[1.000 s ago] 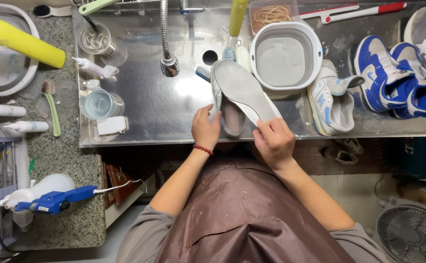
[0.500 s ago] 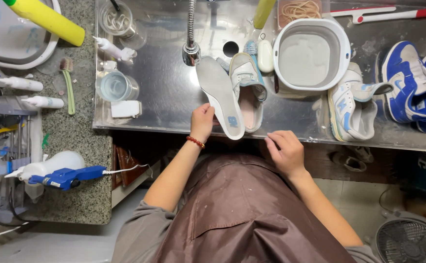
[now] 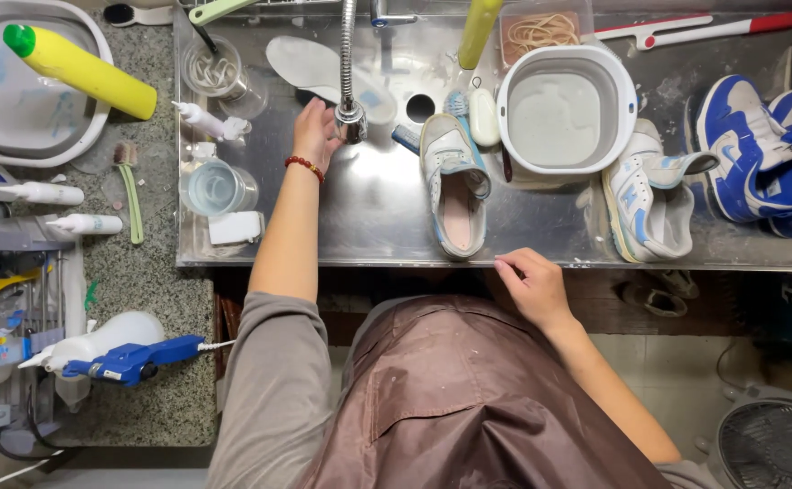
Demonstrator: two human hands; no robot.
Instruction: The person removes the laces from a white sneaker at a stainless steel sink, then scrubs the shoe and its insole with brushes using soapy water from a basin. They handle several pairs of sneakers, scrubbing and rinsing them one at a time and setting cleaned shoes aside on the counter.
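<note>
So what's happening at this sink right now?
A person in a brown apron stands at a stainless steel sink. Their left hand reaches to the flexible metal faucet head, beside a pale shoe insole lying flat in the basin. Their right hand rests on the sink's front edge, holding nothing. A white and light-blue sneaker lies in the basin next to a round white tub.
</note>
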